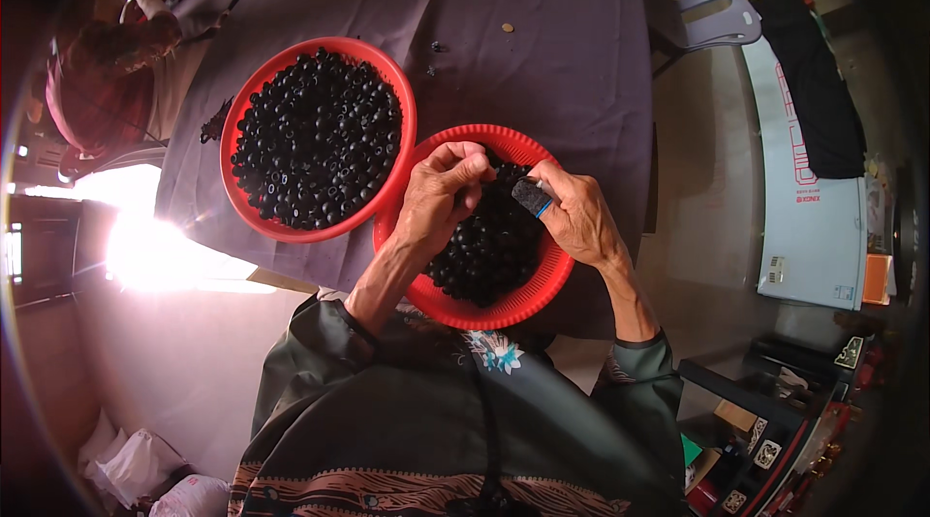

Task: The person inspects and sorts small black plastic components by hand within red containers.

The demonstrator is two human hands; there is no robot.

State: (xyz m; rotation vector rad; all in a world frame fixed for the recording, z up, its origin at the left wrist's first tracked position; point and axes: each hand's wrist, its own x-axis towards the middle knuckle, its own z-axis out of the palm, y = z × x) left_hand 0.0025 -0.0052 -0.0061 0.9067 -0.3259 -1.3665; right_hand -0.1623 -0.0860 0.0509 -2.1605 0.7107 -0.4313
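Note:
Over a red plastic basket [539, 292] of small round black pieces [492, 250], both hands are raised close together. My left hand [441, 195] is closed in a pinch, thumb against the bent fingers; what it holds is too small to make out. Opposite it, my right hand [581, 219] is also closed, thumb and forefinger together. A dark fabric finger cover [530, 195] with a blue edge sits on its thumb. Whatever lies between those fingertips I cannot make out. Touching the first basket at its upper left is another red basket [411, 120], filled with hollow black bead-like pieces [315, 144].
A dark cloth covers the table [542, 62], with a small round tan item [508, 28] and crumbs on it. Another person [107, 81] is at the left. A grey plastic chair [722, 18] stands at the right, near a long white box [809, 217] with black cloth over it.

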